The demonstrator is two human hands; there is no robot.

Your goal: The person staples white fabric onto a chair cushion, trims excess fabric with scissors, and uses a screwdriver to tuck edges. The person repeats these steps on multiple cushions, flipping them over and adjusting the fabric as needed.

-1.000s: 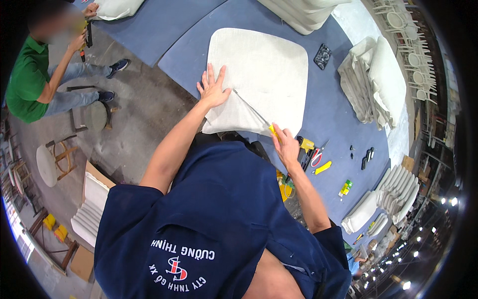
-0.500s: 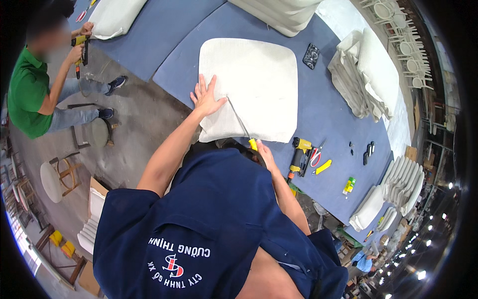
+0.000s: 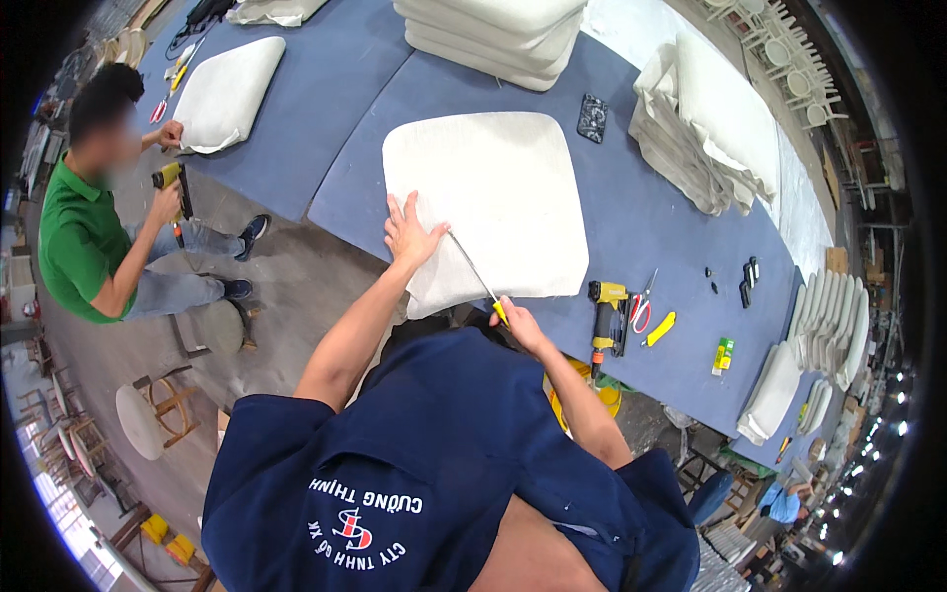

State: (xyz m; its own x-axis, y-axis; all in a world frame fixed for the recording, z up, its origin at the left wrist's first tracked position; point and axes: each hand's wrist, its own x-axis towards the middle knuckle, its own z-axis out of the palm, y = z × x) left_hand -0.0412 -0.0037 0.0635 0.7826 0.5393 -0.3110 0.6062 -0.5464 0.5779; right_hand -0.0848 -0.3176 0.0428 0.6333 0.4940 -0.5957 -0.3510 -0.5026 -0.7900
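Observation:
A pale, fabric-covered seat cushion (image 3: 493, 187) lies in front of me at the edge of the blue table. My left hand (image 3: 412, 235) rests on its left side, fingers spread, thumb pointing right. In my right hand (image 3: 518, 324), near the cushion's front edge, is the yellow handle of a screwdriver (image 3: 472, 267). Its long thin metal shaft slants up and left across the fabric, and the tip sits beside my left thumb. Whether the tip pierces the fabric cannot be made out.
Right of the cushion lie a yellow-and-black staple gun (image 3: 609, 321), red-handled scissors (image 3: 642, 311), a yellow cutter (image 3: 659, 329) and a phone (image 3: 592, 117). Folded covers (image 3: 705, 123) and stacked cushions (image 3: 493, 39) stand farther back. At left, a co-worker in green (image 3: 84, 242) holds another staple gun (image 3: 170, 183).
My view has shifted, so the scene sits differently. The screwdriver still runs from my right hand to my left thumb. The co-worker's staple gun has come down away from their cushion.

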